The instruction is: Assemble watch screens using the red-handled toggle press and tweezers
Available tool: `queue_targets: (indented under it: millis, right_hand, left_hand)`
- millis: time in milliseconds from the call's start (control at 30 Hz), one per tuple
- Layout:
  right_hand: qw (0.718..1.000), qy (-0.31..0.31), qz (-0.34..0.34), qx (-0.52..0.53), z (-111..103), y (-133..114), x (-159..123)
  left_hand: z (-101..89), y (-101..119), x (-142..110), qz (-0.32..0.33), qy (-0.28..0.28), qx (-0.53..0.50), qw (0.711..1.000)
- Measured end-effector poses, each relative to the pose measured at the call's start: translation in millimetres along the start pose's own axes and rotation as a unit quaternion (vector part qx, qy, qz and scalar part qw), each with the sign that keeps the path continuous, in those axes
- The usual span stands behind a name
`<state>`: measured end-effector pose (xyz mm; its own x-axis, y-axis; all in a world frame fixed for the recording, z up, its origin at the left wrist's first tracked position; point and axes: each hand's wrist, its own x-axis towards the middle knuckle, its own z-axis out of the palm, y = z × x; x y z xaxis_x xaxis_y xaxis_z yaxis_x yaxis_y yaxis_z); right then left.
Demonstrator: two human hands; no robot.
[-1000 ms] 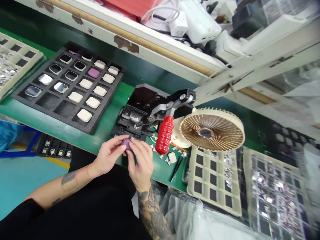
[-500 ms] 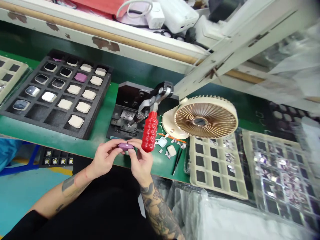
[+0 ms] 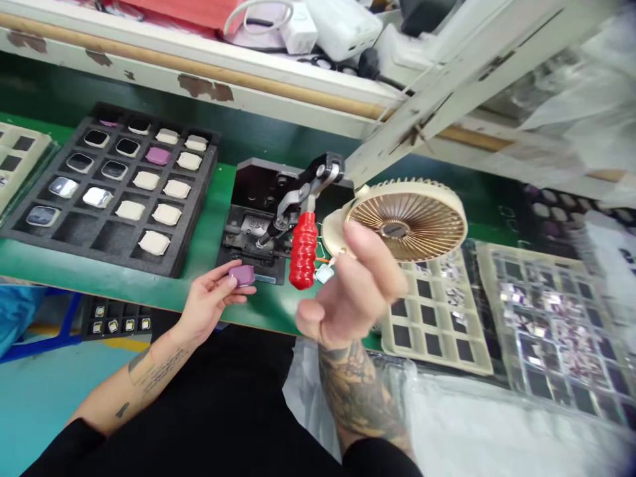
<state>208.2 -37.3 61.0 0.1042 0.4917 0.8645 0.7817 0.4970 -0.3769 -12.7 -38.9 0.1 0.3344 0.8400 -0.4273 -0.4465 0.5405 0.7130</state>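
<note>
My left hand holds a purple rounded-square case by its edge, close to the front of a black bench press. The press has a red ribbed handle. My right hand is raised apart from the case, fingers curled and thumb low, in front of a cream desk fan. Nothing shows in that hand. A pale translucent square piece lies just beyond its fingers, on the green bench.
A black foam tray holds several pale and mirrored cases. To the right stand a cream cell tray and a clear tray of shiny pieces. A small black tray sits below the bench edge. A shelf runs overhead.
My right hand has left the purple case and risen to the right, in front of the fan. My left hand now holds the case alone. The view has shifted slightly.
</note>
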Motion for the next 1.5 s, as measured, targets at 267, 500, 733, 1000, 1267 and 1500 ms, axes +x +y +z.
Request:
queue_targets:
  millis: [267,500,733,1000,1267,1500]
  right_hand:
    - [0.99,0.02,-0.094,0.105,22,-29,87]
    - [0.986,0.075,0.151,-0.004,-23,-19,13]
    - [0.925,-0.128,0.344,-0.101,-69,-11,-110]
    - [0.884,-0.244,0.292,-0.27,-49,15,-110]
    - [0.932,-0.144,0.277,-0.183,-37,22,-112]
    - [0.939,-0.085,0.311,-0.117,-51,17,-112]
  left_hand:
    - [-4.5,6,2,0.0,-0.001,-0.027,1.0]
    - [-8.7,6,-4,0.009,-0.029,0.058,0.998]
    - [-1.8,-18,7,0.023,-0.107,0.157,0.981]
    - [19.4,-28,16,0.021,-0.127,0.193,0.973]
    - [37.6,-15,11,0.016,-0.106,0.114,0.988]
    - [37.7,-9,15,0.043,-0.124,0.159,0.979]
